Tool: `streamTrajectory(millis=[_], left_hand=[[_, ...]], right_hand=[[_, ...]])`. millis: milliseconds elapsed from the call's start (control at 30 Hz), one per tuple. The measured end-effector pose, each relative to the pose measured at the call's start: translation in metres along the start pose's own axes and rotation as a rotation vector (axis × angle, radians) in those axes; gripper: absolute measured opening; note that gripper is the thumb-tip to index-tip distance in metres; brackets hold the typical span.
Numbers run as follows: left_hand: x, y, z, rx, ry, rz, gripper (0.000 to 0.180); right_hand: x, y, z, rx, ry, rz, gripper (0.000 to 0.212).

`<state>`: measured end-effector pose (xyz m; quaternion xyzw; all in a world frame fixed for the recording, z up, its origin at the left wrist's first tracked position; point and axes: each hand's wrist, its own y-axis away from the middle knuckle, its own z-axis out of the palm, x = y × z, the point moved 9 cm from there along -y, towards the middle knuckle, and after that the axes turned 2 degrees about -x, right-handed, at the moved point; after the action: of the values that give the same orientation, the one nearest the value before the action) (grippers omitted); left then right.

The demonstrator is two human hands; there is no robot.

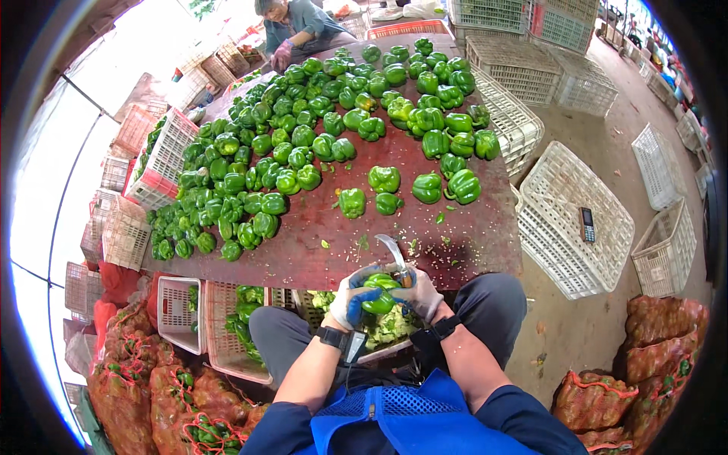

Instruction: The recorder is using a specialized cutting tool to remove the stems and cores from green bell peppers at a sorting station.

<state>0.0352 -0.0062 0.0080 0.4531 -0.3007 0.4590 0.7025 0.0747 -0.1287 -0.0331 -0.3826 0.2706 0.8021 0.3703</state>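
Close to the table's near edge, my left hand in a grey and blue work glove is closed round a green bell pepper. My right hand, gloved too, grips a knife with a curved blade and a brown handle. The blade points up and away, toward the table, and the right fingers are against the pepper. Below both hands, between my knees, a crate holds pale green pepper trimmings. Beyond, many green bell peppers are heaped on the dark red table, with several loose ones nearer me.
Crates stand under the table's left edge, one pink crate holding peppers. Filled red mesh sacks lie at lower left, and more sacks at lower right. A phone rests on an upturned white crate. Another person sits at the far side.
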Motion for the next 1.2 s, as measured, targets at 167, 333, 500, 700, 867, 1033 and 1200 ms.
streamTrajectory(millis=[167,333,500,700,867,1033,1200], left_hand=[[-0.023,-0.003,-0.013,-0.023,0.412,-0.015,0.056],[-0.015,-0.004,-0.009,0.014,0.391,0.017,0.055],[0.029,0.022,-0.009,0.208,-0.416,0.278,0.034],[0.013,0.03,-0.015,0.239,-0.372,0.285,0.048],[0.01,0.032,-0.018,0.243,0.081,0.21,0.036],[0.048,0.034,-0.006,0.173,0.13,0.406,0.038],[0.105,0.078,-0.082,0.428,0.044,0.524,0.036]], right_hand=[[-0.004,0.0,0.001,-0.008,-0.054,-0.01,0.058],[-0.007,0.002,-0.002,-0.003,-0.082,0.045,0.051],[0.006,-0.008,-0.01,0.023,0.143,0.017,0.045],[0.007,-0.006,-0.021,0.14,0.735,0.037,0.032],[0.005,-0.001,0.002,0.025,0.162,0.145,0.035],[0.0,0.005,-0.001,0.036,-0.275,0.095,0.04],[-0.001,0.011,0.0,0.092,0.12,0.148,0.03]])
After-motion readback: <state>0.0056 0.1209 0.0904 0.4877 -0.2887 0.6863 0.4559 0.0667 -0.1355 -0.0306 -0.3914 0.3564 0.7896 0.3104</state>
